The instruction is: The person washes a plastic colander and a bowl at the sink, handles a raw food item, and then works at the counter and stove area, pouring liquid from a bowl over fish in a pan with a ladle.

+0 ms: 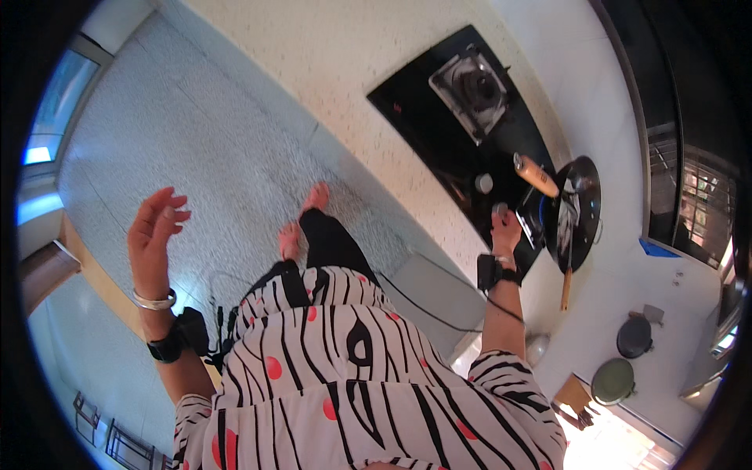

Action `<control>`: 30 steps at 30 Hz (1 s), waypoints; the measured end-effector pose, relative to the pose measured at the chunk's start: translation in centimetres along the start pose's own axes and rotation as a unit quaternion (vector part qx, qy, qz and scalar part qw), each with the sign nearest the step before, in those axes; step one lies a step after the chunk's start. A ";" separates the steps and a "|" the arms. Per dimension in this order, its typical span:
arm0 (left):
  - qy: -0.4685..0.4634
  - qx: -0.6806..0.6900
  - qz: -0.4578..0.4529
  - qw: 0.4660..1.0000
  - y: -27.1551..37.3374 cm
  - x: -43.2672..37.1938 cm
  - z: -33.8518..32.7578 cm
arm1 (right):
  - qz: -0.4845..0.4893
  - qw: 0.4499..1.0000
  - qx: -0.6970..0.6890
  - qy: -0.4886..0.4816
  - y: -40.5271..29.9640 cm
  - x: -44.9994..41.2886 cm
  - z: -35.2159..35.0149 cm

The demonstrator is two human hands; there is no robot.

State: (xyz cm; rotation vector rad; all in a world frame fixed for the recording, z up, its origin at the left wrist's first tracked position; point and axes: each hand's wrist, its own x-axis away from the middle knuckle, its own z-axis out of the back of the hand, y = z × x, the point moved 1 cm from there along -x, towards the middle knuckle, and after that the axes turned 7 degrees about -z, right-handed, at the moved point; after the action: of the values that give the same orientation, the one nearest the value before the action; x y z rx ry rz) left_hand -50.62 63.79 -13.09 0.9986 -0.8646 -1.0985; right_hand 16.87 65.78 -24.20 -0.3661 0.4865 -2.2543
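My right hand (506, 229) is at the near edge of a black glass gas stove (411, 111), its fingers on a round control knob (500, 209). A second knob (484, 183) sits beside it. Just beyond the hand, a dark wok (587, 205) with a wooden handle (536, 175) stands on a burner, where a blue glow shows. A utensil with a wooden handle (566, 291) rests in the wok. The other burner (479, 88) carries no pan. My left hand (155, 235) is raised over the floor, fingers apart and holding nothing.
A speckled countertop (329, 70) surrounds the stove. Dark pans (634, 336) and a green pan (613, 380) hang at the right, near a wooden board (573, 395). A black cable (435, 314) runs from my clothing towards my right wrist.
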 end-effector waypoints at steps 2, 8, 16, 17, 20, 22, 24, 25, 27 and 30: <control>0.015 0.008 0.018 1.000 1.4 -1.3 0.1 | 0.039 0.999 0.036 0.014 -0.8 0.7 0.0; -0.061 0.068 -0.009 0.996 5.8 -9.1 -1.4 | 0.055 0.995 -0.017 0.080 -2.2 1.7 -0.9; -0.152 0.046 -0.041 0.986 9.1 -15.1 -6.0 | 0.030 0.997 -0.008 0.077 -2.1 2.2 -0.5; -0.161 0.028 -0.054 0.985 9.5 -16.1 -6.0 | 0.049 0.995 -0.013 0.084 -2.2 2.4 -0.6; -0.185 -0.002 -0.065 0.981 11.4 -18.5 -5.6 | 0.091 0.991 0.023 0.095 -2.1 2.8 -0.3; -0.196 0.013 -0.056 0.979 13.4 -20.5 -4.9 | 0.068 0.994 0.024 0.086 -1.8 2.7 -0.3; -0.212 0.034 -0.052 0.975 16.1 -23.3 -4.4 | 0.011 0.998 -0.033 0.061 -1.7 2.5 -0.4; -0.220 0.038 -0.060 0.973 17.7 -24.8 -4.0 | -0.001 0.996 0.002 0.089 -2.1 2.5 -0.6; -0.265 0.209 -0.017 0.941 21.2 -28.8 -3.2 | -0.044 0.988 0.001 0.146 -3.2 3.0 -0.6; -0.310 0.346 -0.020 0.885 26.7 -35.3 -2.5 | -0.123 0.971 -0.044 0.199 -6.8 4.4 -1.0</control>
State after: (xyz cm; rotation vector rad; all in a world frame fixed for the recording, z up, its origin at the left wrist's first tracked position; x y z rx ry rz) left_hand -48.84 102.33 8.80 1.2567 -1.8560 -1.1869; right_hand 9.24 66.92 -21.53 -0.0114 0.7874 -2.5654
